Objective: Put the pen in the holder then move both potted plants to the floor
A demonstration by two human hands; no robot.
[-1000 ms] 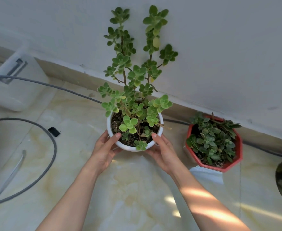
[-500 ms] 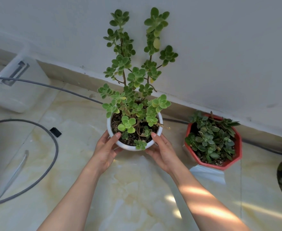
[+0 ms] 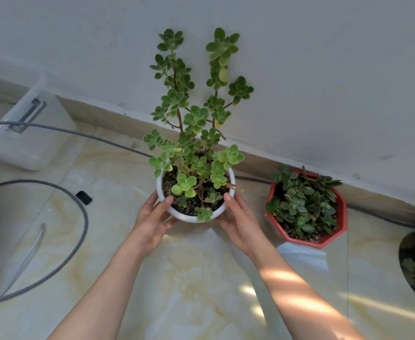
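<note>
The head view is showing the left hand [image 3: 152, 223] and the right hand [image 3: 242, 223] cupping the white pot [image 3: 189, 214] from either side, thumbs hooked over its rim, fingers wrapping the wall. The pot is sitting low over the marble floor [image 3: 201, 278], just beside the red pot [image 3: 342, 217]; whether it is touching down cannot be told. The tall plant [image 3: 191, 133] is rising high and leaning toward the wall [image 3: 324, 69], so the pot is probably top-heavy and could tip if let go while tilted. The stems could also be brushing the wall and shedding leaves. The grey cable [image 3: 83, 217] is curving nearby and might snag a forearm. Both pots are holding dark soil and leafy succulents. No pen or holder is showing.
</note>
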